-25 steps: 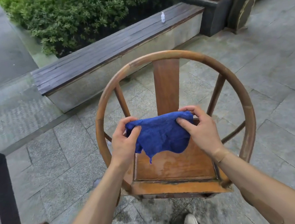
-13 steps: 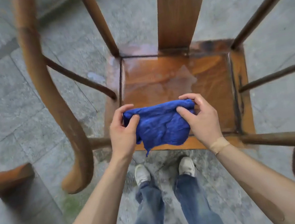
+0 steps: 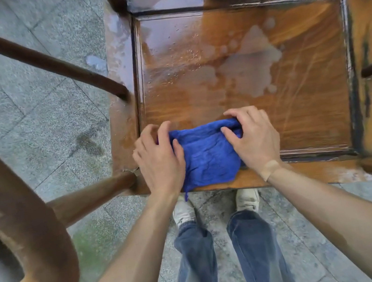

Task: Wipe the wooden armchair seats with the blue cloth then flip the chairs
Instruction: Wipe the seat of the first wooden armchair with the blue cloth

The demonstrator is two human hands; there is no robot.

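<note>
Wiping step starting: left hand (image 3: 158, 156) and right hand (image 3: 252, 139) grip blue cloth (image 3: 207, 155) on wet seat (image 3: 252, 60); next, push it across the puddle.

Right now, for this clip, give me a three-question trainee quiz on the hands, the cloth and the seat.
1. True or false: both hands grip the blue cloth.
2. Where does the cloth lie on the chair seat? A) near the front edge, by the person's feet B) against the backrest C) on the paving
3. Fill in: the seat panel beyond the cloth looks ___ , with pale puddles.

Key:
1. True. The left hand and right hand each pinch an end of it.
2. A
3. wet
</note>
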